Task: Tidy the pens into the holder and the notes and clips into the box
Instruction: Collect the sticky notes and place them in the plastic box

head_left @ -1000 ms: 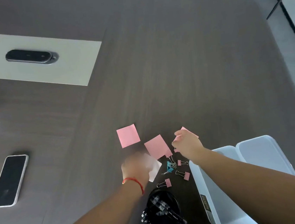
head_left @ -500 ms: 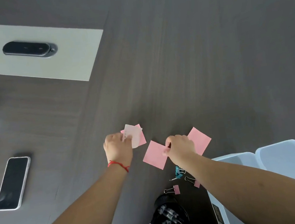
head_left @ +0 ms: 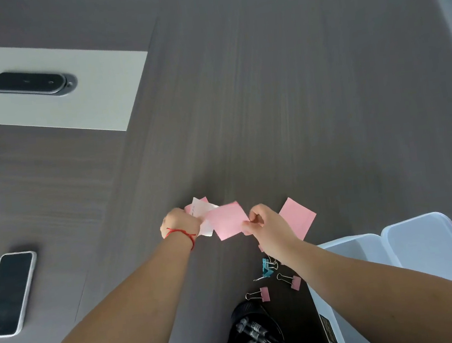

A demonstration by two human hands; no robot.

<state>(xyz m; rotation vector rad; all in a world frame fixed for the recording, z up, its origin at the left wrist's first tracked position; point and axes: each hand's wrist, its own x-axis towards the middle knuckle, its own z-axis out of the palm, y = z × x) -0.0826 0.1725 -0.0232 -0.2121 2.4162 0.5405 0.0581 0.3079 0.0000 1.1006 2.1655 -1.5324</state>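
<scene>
My left hand (head_left: 180,224), with a red string at the wrist, grips a small bunch of notes (head_left: 201,208), white and pink. My right hand (head_left: 264,224) pinches the corner of a pink note (head_left: 226,219) held just above the table, its other edge meeting the left hand's bunch. Another pink note (head_left: 299,216) lies flat on the table behind my right hand. Several binder clips, pink (head_left: 264,293) and teal (head_left: 267,268), lie near my right forearm. The black pen holder (head_left: 254,334) with pens stands at the bottom. The white box (head_left: 348,244) sits open at the lower right.
A phone (head_left: 9,293) lies face up at the left edge. A black oval device (head_left: 30,82) sits on a pale inset panel (head_left: 102,84) at the upper left. The box lid (head_left: 436,246) rests beside the box on its right. Table edge runs along the far right.
My left hand picked up the far pink note with the white one. My right hand lifted the middle pink note off the table and brought it toward the left hand.
</scene>
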